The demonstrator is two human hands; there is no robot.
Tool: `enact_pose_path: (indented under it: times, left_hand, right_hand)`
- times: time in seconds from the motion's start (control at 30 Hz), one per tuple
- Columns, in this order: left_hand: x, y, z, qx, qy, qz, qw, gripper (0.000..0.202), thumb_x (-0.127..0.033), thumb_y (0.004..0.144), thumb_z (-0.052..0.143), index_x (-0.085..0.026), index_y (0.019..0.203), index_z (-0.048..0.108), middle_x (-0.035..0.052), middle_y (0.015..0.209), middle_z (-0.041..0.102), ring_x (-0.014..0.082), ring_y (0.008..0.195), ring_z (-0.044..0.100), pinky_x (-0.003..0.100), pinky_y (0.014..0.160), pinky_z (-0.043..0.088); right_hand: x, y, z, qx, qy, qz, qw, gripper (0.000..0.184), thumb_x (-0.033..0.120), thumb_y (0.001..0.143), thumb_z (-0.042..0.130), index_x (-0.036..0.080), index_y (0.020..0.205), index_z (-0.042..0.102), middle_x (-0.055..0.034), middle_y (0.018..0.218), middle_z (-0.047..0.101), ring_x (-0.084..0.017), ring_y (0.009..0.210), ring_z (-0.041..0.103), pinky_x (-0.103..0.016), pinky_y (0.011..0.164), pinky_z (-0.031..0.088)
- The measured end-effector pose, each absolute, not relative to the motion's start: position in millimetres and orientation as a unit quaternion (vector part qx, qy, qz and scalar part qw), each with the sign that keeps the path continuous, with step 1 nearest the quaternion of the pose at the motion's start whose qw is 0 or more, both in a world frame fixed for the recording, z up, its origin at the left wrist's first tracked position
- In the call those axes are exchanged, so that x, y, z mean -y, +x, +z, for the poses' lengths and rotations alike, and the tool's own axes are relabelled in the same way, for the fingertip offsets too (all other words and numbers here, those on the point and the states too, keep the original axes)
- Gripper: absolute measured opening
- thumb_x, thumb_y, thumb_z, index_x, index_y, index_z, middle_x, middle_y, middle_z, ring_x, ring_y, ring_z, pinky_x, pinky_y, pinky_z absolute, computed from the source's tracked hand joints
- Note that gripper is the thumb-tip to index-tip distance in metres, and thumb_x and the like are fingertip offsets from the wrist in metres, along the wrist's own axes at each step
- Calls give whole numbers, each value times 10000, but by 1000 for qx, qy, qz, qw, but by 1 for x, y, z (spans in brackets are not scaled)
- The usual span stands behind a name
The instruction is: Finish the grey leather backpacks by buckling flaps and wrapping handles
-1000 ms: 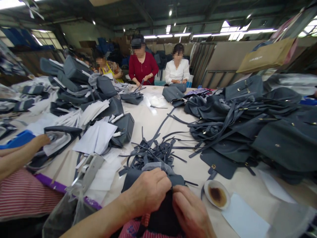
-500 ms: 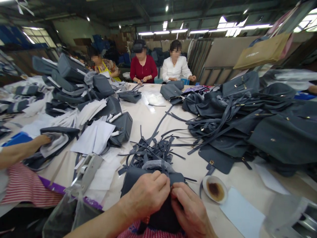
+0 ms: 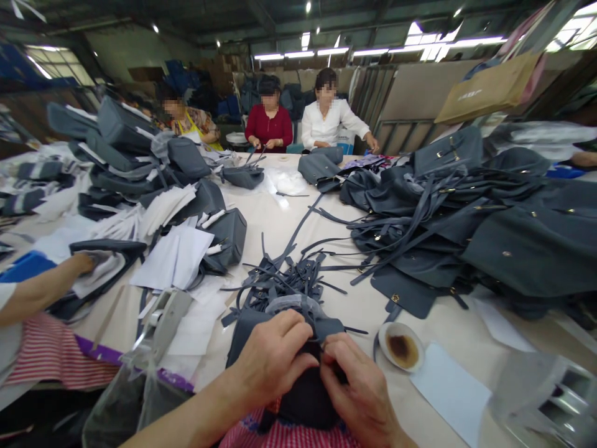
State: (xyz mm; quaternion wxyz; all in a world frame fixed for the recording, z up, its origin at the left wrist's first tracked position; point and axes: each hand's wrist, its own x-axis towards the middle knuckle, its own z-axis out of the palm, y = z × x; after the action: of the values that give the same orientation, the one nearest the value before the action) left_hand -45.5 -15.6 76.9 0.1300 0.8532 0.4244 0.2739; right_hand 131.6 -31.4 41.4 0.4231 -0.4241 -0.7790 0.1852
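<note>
A dark blue-grey bag point(image 3: 245, 333) lies at the table's near edge in front of me, its black part point(image 3: 310, 398) hanging toward my lap. My left hand point(image 3: 280, 351) is closed over the bag's upper middle, fingers curled and thumb bent in toward them. Close by on the right, my right hand point(image 3: 352, 373) pinches the bag with bent fingers. Whatever small part lies between the fingertips is hidden. Just beyond the bag sits a heap of dark straps point(image 3: 298, 274) with small metal fittings, and a clear plastic piece point(image 3: 296, 303) rests at the bag's top.
Dark bags point(image 3: 527, 242) are piled at the right, and more bags point(image 3: 125, 134) with white paper point(image 3: 175, 255) at the left. A dish of brown liquid point(image 3: 401, 347) stands near pale paper point(image 3: 450, 389). A co-worker's arm point(image 3: 44, 289) reaches in from the left; several people sit opposite.
My left thumb has come apart from the fingers a little, while both hands stay at the bag. Across the table, the white-shirted person's arm has stretched outward. The view has shifted slightly.
</note>
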Motion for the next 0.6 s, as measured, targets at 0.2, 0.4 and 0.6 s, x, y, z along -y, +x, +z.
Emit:
enact_pose_path:
  times: [0.2, 0.4, 0.6]
  left_hand:
    - [17, -45, 70, -415, 850, 285, 153, 218, -105, 916, 398, -181, 757, 525, 17, 750, 539, 153, 708, 514, 248, 616, 426]
    - [-1, -39, 82, -520, 734, 353, 257, 174, -94, 866, 454, -195, 731, 495, -5, 768, 528, 141, 739, 530, 246, 670, 425]
    - [22, -49, 82, -576, 689, 293, 328, 88, -273, 845, 555, -189, 834, 534, -39, 648, 537, 126, 539, 508, 238, 536, 394]
  right_hand:
    - [32, 130, 42, 805, -388, 173, 413, 237, -3, 800, 421, 230, 762, 449, -8, 741, 571, -127, 656, 553, -208, 605, 458]
    - [40, 119, 41, 791, -312, 332, 409, 224, 8, 696, 442, 232, 697, 429, 28, 672, 511, -117, 603, 491, -210, 537, 369]
    - [52, 120, 38, 450, -408, 691, 392, 203, 183, 729, 618, 230, 669, 430, 77, 609, 429, -73, 489, 387, -193, 473, 317]
